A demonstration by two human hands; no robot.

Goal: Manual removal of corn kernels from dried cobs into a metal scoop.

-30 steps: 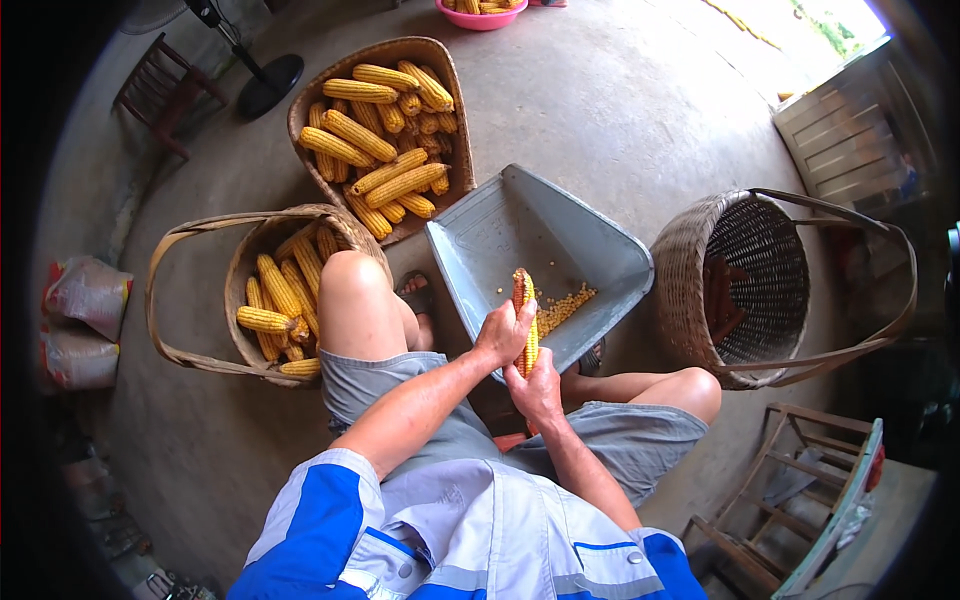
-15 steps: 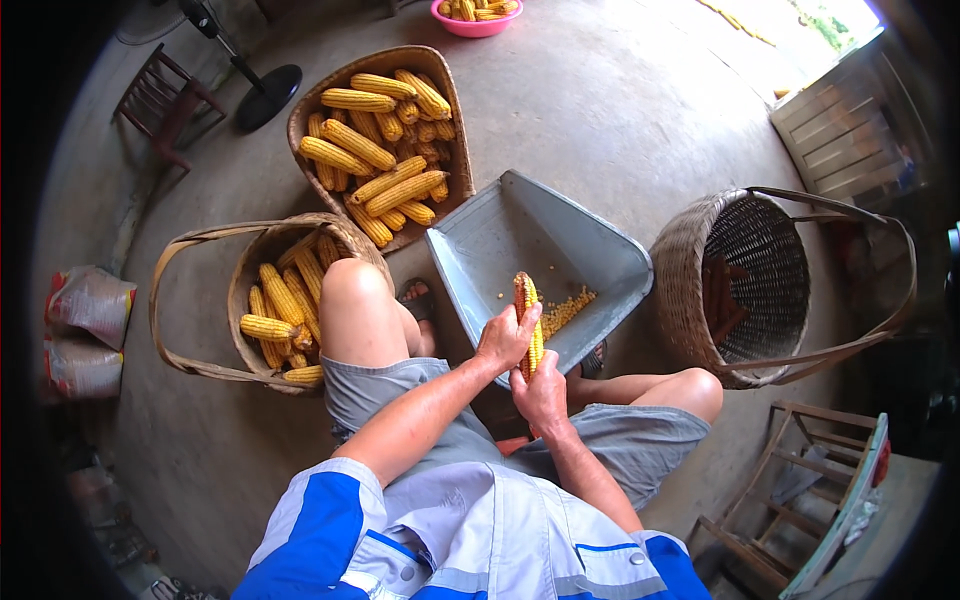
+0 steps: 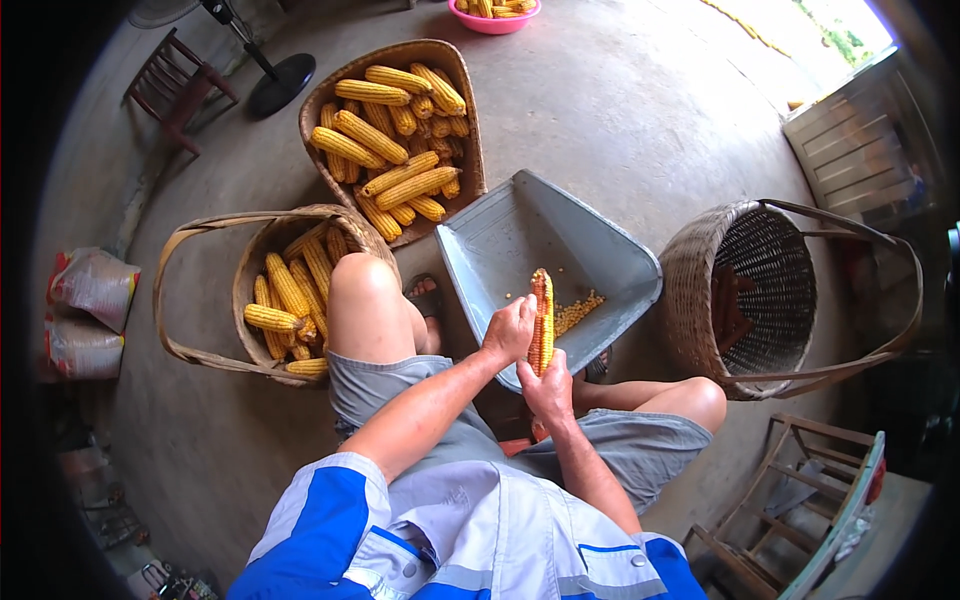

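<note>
An ear of corn (image 3: 542, 325) stands nearly upright between my hands, above the near edge of a grey-blue metal scoop-shaped bin (image 3: 500, 235). My right hand (image 3: 549, 388) grips its lower end, thumb up along the cob. My left hand (image 3: 509, 330) is closed against the cob's left side, its fingertips partly hidden. Yellow kernels remain on the ear, with reddish bare strips near the top and along the left. Loose corn kernels (image 3: 578, 313) lie in a small heap in the bin, with a few scattered around.
A handled basket of corn (image 3: 185, 335) stands left of my knee; a wide woven tray of corn (image 3: 478, 165) lies ahead. Right, a deep wicker basket (image 3: 690, 290) holds reddish cobs. A pink basin (image 3: 497, 24), fan base (image 3: 281, 86), wooden chair (image 3: 180, 95) and wooden frame (image 3: 800, 500) stand farther out.
The ear has turned in my hands and shows more of its reddish, bared side. My left hand has shifted from its upper front to its left side. The whole view has moved slightly.
</note>
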